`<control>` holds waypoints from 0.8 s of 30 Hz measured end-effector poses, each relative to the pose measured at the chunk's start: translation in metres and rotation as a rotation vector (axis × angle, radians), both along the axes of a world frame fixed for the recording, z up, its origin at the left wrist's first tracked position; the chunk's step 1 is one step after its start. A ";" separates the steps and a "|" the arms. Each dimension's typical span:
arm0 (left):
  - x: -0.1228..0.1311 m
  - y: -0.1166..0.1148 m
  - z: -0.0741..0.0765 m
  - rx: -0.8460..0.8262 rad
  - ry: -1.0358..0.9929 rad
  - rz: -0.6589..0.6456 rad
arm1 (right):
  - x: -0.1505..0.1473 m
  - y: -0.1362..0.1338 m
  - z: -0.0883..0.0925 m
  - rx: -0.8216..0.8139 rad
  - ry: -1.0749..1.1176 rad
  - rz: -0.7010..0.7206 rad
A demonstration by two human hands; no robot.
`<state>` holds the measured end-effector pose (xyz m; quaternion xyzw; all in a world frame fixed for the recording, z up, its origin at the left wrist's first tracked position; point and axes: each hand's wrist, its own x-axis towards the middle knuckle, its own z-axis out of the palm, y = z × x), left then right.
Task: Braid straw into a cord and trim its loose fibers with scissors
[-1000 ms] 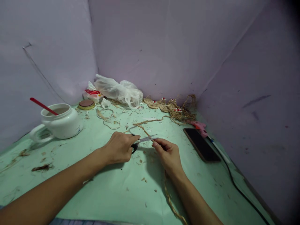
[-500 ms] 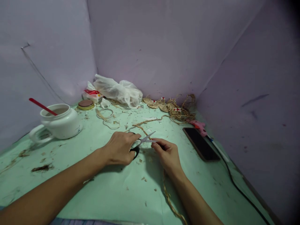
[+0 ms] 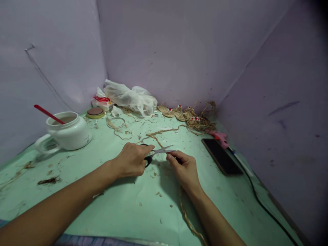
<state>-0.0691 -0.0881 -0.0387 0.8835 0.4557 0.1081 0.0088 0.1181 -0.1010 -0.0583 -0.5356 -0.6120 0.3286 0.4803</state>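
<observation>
So your left grip (image 3: pixel 132 159) is holding the scissors (image 3: pixel 161 151) by the handles while your right grip (image 3: pixel 184 167) is pinching the braided cord (image 3: pixel 158 141), running toward 11 o'clock and probably handling light, bendy and kinda rough, so pinching close to the blades is looking smart.
</observation>
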 end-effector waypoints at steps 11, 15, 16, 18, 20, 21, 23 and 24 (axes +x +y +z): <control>0.000 0.009 -0.003 -0.138 -0.562 0.128 | 0.000 0.002 0.001 -0.285 0.339 -0.025; 0.006 0.015 -0.004 -0.413 -1.129 0.368 | 0.001 0.001 0.005 -0.554 0.578 0.123; 0.008 0.015 -0.003 -0.502 -1.224 0.415 | 0.001 0.000 0.006 -0.594 0.614 0.147; 0.012 0.015 -0.003 -0.643 -1.357 0.499 | 0.000 -0.001 0.008 -0.655 0.651 0.195; 0.016 0.014 -0.003 -0.744 -1.429 0.532 | -0.002 -0.004 0.008 -0.712 0.656 0.257; 0.017 0.014 -0.003 -0.787 -1.449 0.528 | -0.003 -0.005 0.008 -0.730 0.654 0.285; 0.022 0.014 -0.004 -0.848 -1.472 0.510 | -0.005 -0.008 0.007 -0.746 0.649 0.325; 0.024 0.015 -0.005 -0.873 -1.483 0.501 | -0.006 -0.008 0.006 -0.749 0.645 0.335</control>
